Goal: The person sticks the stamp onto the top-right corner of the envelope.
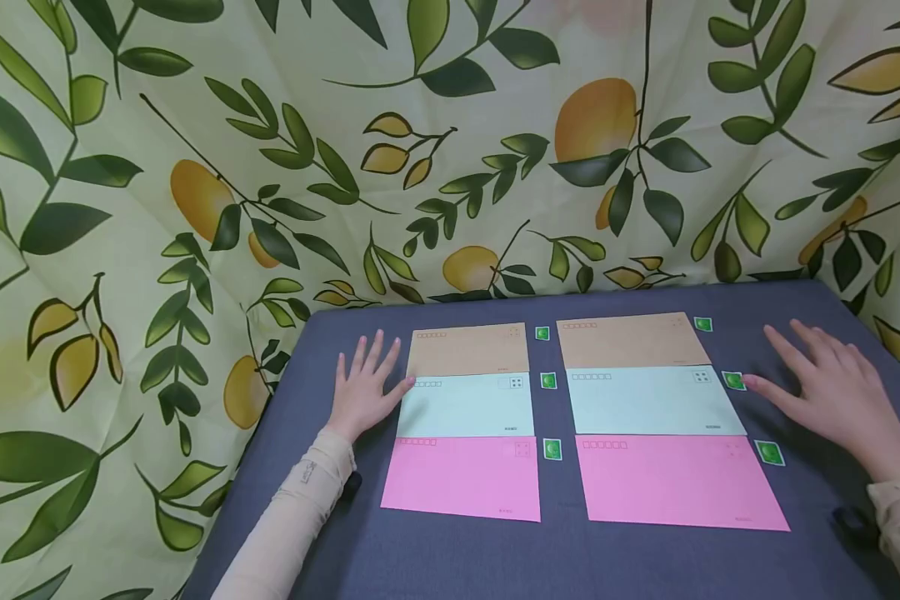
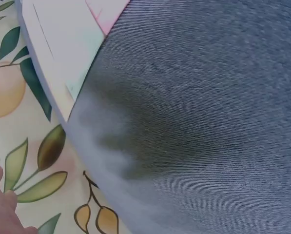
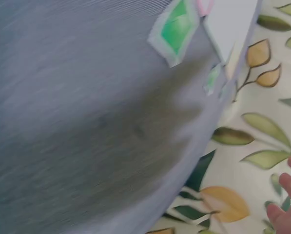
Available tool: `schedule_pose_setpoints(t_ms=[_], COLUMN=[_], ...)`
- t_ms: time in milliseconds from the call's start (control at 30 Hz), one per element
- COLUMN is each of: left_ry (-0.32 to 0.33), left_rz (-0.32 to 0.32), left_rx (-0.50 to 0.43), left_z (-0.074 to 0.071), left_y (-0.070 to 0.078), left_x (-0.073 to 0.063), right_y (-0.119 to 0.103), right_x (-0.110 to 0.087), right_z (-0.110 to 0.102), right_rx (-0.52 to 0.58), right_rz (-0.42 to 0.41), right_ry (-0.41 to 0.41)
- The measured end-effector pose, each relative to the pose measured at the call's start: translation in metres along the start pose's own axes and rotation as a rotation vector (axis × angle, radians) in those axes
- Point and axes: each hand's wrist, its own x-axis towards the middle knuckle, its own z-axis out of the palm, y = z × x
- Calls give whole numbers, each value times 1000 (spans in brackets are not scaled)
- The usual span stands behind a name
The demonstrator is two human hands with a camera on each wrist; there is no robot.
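Note:
My left hand [image 1: 363, 387], fingers spread, is beside the left column of envelopes, its thumb tip overlapping the edge of the light blue envelope [image 1: 465, 406]. Above that one lies a brown envelope [image 1: 468, 350], below it a pink envelope [image 1: 461, 479]. A second column repeats the colours: brown envelope [image 1: 630, 340], light blue envelope [image 1: 652, 400], pink envelope [image 1: 678, 483]. Off to their right, my right hand [image 1: 832, 387] has its fingers spread and holds nothing; in the head view its thumb tip comes close to a green stamp [image 1: 733, 381]. The right wrist view shows its fingertips [image 3: 290, 184].
Green stamps stand between the columns: an upper stamp [image 1: 542, 333], a middle stamp [image 1: 548, 381] and a lower stamp [image 1: 552, 449]. Two more stamps [image 1: 769, 453] line the right column. Dark blue cloth [image 1: 450, 558] covers the table, with a leaf-patterned curtain [image 1: 307, 167] behind.

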Motion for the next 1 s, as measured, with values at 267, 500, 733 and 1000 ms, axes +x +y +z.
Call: schedule_pose_setpoints(t_ms=[267, 500, 733, 1000], left_ry=[25, 95, 130, 73], left_rz=[0, 13, 34, -25], left_rx=[-6, 4, -20, -85], left_z=[-3, -6, -5, 3], left_y=[4, 11, 19, 25], left_x=[9, 16, 26, 40], right_y=[-30, -62, -94, -125], right_x=[22, 43, 61, 83], right_z=[-17, -27, -24, -12], right_rx=[45, 87, 154, 272], right_rz=[-49, -111, -157, -142], right_ry=[40, 63, 81, -1])
